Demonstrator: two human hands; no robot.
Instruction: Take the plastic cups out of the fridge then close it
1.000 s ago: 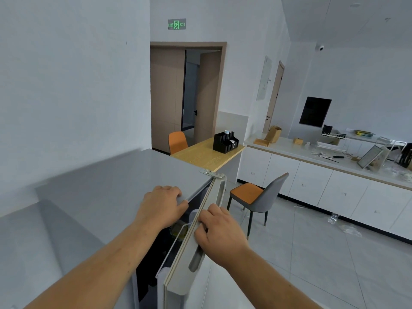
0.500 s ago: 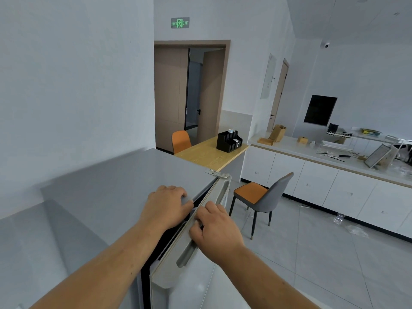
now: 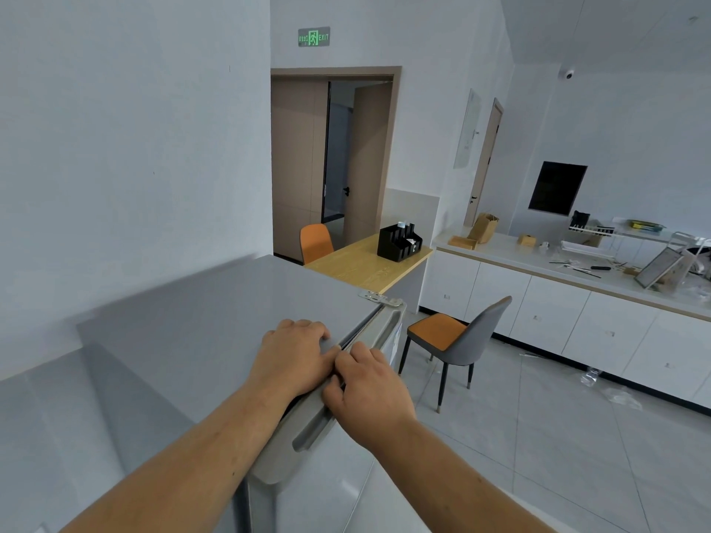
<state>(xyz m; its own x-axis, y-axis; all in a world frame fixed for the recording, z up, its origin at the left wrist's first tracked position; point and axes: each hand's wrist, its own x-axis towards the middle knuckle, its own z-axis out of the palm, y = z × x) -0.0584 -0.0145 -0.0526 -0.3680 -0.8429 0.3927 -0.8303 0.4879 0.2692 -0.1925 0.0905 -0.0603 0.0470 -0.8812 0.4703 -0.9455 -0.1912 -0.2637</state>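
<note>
A grey fridge [image 3: 207,332] stands low in front of me, and I look down on its flat top. The fridge door [image 3: 307,432], hinged at the far right corner, is almost against the body, with only a thin dark gap left. My left hand [image 3: 292,355] lies palm down on the fridge top with its fingers curled at the front edge. My right hand [image 3: 371,390] grips the door's top edge just beside it, the two hands touching. No plastic cups are in view, and the fridge's inside is hidden.
A grey chair with an orange seat [image 3: 458,336] stands on the tiled floor right of the door. Behind the fridge is a wooden table [image 3: 365,263] with a black organizer [image 3: 398,242]. A white counter [image 3: 538,259] runs along the right wall. A white wall lies to the left.
The fridge door has swung from well ajar to nearly closed, pushed in by my right hand. The dark opening has shrunk to a slit. My left hand has stayed at the front edge.
</note>
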